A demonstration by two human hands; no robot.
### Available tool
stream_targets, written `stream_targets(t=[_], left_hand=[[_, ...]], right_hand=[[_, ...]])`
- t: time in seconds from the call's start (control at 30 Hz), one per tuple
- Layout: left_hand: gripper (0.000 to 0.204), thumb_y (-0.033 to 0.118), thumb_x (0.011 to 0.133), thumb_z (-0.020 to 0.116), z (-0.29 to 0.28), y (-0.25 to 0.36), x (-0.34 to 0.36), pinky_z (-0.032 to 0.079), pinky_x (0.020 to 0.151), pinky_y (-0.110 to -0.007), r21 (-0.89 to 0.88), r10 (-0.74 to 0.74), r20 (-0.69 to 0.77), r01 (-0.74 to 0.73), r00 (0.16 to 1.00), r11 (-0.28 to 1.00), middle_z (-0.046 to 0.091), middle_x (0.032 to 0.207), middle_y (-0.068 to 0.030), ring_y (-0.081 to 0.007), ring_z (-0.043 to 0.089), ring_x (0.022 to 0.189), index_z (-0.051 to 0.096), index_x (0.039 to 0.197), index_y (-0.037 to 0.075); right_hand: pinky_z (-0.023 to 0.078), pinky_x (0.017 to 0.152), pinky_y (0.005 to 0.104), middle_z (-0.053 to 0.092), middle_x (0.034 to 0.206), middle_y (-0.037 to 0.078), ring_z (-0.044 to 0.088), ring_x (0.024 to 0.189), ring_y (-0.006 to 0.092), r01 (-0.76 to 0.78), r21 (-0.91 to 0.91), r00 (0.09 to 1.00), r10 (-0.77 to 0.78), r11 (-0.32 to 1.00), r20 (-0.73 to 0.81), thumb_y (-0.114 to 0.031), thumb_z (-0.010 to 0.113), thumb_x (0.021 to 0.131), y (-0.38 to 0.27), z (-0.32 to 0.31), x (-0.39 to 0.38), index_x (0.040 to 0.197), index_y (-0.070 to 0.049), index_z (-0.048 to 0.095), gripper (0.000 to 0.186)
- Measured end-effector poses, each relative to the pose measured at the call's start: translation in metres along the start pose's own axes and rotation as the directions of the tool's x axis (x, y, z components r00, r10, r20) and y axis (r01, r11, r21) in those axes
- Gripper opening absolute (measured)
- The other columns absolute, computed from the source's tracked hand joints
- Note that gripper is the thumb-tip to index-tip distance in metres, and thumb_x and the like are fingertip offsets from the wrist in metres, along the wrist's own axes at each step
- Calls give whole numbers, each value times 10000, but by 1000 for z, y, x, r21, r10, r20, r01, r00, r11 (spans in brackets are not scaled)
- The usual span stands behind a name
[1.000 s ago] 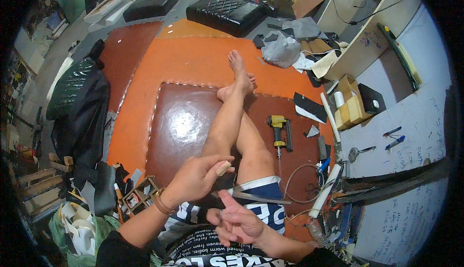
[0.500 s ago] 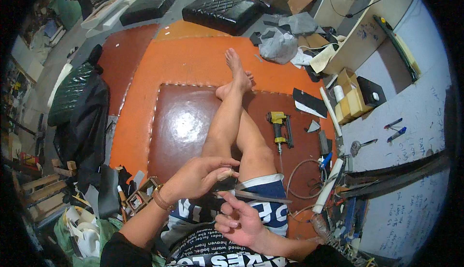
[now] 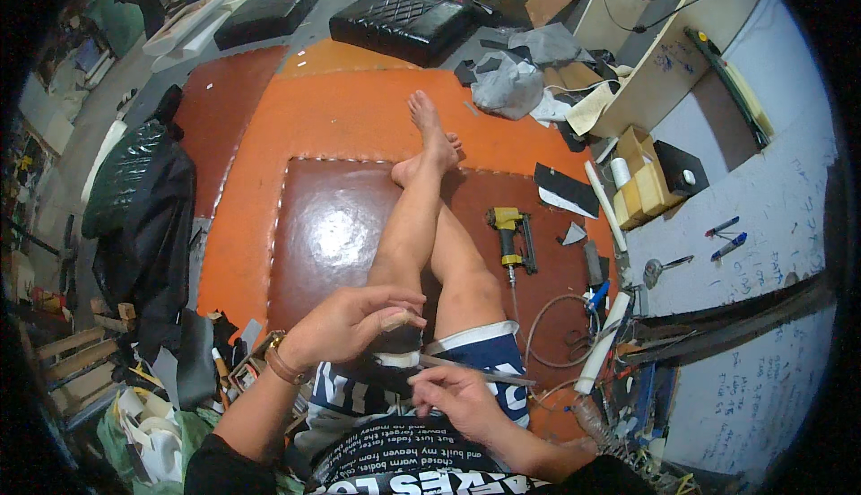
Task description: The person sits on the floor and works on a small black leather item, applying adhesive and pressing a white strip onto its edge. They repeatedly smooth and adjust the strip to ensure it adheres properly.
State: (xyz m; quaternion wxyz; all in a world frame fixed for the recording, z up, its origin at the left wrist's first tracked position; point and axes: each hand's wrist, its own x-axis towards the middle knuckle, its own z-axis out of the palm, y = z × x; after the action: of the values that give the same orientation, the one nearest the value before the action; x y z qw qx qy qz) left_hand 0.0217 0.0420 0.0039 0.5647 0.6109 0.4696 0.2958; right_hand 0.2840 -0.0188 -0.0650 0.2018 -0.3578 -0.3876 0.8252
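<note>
Over my lap, my left hand (image 3: 359, 320) is closed at the edge of a small black piece with a white rim (image 3: 397, 358). Its thumb carries a tan wrap, and its fingers partly cover the piece. My right hand (image 3: 456, 398) lies just to the right and nearer to me, its fingers curled and pressed together beside the white rim. What sits between them, if anything, is too small to make out. A thin grey strip (image 3: 504, 377) runs from beside the right fingertips across my shorts, and I cannot tell whether the hand touches it.
Right of my legs, a yellow and black staple gun (image 3: 509, 230) lies on a brown mat, its hose (image 3: 538, 320) curling beside it. A black cushion (image 3: 404, 24) rests on the far side. Black sheeting (image 3: 148, 217) is heaped at left. Several foam blocks (image 3: 641, 195) stand at right.
My right hand has turned over, and its spread fingers have curled in by the black piece. More of the white rim shows under my left hand. The view has shifted slightly.
</note>
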Motion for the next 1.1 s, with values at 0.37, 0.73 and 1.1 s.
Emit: stream_targets(t=[0.37, 0.73, 1.1], left_hand=[[344, 159, 1138, 549, -5, -3, 13, 559, 1015, -326, -52, -46, 61, 49, 997, 997, 810, 1154, -103, -126, 714, 1112, 651, 1415, -18], [356, 199, 1102, 631, -1, 0, 15, 559, 1024, -333, -13, -55, 94, 57, 994, 998, 808, 1165, -109, -148, 724, 1130, 684, 1386, -8], [202, 209, 963, 790, -3, -17, 10, 557, 1022, -414, 63, 137, 147, -148, 980, 987, 795, 1225, -133, -289, 739, 1163, 842, 1000, 17]], right_hand=[[581, 941, 412, 694, 1188, 193, 721, 1066, 346, 397, -826, 721, -693, 401, 11, -196, 968, 785, 5, 18, 16, 1309, 19, 691, 631], [536, 802, 412, 677, 957, 168, 674, 917, 325, 329, -731, 926, -356, 598, 126, -409, 888, 883, -26, -15, 35, 981, -30, 669, 448], [558, 855, 428, 735, 1011, 125, 688, 970, 336, 488, -813, 787, -564, 318, 252, -212, 889, 846, -31, -16, 21, 976, -26, 774, 255]])
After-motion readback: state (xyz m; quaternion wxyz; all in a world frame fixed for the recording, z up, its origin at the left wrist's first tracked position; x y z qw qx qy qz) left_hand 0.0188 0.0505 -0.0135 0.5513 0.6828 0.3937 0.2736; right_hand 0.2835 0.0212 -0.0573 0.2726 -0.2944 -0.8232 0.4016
